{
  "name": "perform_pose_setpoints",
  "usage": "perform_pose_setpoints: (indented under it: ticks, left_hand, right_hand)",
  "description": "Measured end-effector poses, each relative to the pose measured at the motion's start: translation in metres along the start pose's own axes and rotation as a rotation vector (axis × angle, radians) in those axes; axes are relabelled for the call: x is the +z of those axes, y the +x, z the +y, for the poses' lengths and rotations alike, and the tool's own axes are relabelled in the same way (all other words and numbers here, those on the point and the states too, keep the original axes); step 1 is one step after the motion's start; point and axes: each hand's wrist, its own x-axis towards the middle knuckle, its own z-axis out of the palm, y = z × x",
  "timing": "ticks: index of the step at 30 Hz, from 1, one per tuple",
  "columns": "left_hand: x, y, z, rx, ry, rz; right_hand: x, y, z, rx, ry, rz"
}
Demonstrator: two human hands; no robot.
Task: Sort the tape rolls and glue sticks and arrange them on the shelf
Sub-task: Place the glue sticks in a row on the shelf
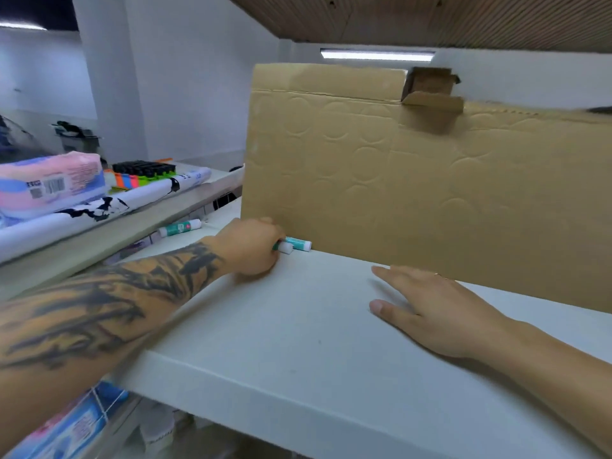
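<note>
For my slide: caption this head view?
Left hand sets glue sticks against cardboard on shelf.

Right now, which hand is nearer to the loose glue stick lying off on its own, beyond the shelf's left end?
Left. The left hand grips other glue sticks just right of that lone glue stick; the right hand rests flat on the shelf, much farther right.

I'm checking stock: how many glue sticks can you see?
3: one gripped in the left hand, one lying beside it against the cardboard, one further back left on the shelf. More may be hidden behind the cardboard.

glue stick (285, 248): body hidden in left hand (253, 246) | forearms cut off by frame edges
</note>
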Motion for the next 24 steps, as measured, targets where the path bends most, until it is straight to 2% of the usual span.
perform_pose_setpoints:
  ticks: [9, 13, 17, 24]
  left_hand:
    - [0.007, 0.01, -0.011, 0.183, -0.103, 0.09]
    - [-0.001, 0.002, 0.006, 0.281, -0.169, 0.031]
    - [-0.012, -0.009, 0.036, 0.395, -0.253, 0.05]
    - [-0.054, -0.042, 0.14, 0.474, -0.641, 0.176]
  right_hand:
    - [-0.006, -0.026, -0.025, 0.126, 0.005, 0.047]
    - [-0.011, -0.041, -0.03, 0.143, 0.001, 0.078]
    - [-0.018, -0.065, -0.023, 0.191, 0.023, 0.135]
    - [-0.021, -0.139, 0.021, 0.286, 0.028, 0.227]
